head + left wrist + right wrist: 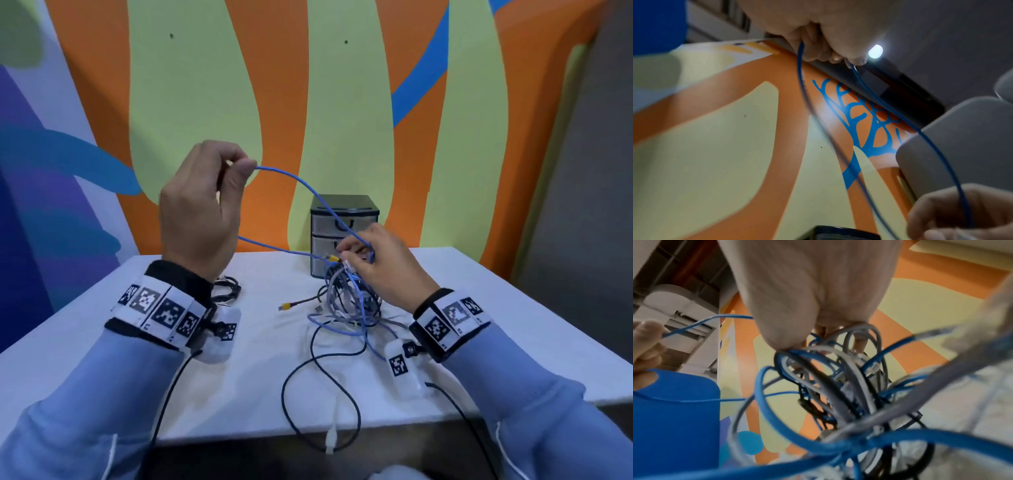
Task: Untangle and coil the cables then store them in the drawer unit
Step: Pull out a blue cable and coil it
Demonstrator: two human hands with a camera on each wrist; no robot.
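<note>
My left hand [205, 202] is raised above the table and pinches a thin blue cable [301, 186] between thumb and fingers; in the left wrist view the blue cable [800, 68] hangs from those fingers as a loop. The cable arcs down to my right hand [380, 270], which grips the top of a tangle of blue, grey and black cables [352, 301], partly lifted off the white table [260, 359]. In the right wrist view the tangle [838, 386] hangs under my palm. A small black-framed drawer unit [342, 219] with grey drawers stands behind the right hand, drawers closed.
A coiled black cable [227, 289] lies on the table behind my left wrist. A yellow-tipped plug [286, 306] sticks out left of the tangle. Black and white cable loops [322, 404] trail over the table's front edge. A painted wall stands close behind the table.
</note>
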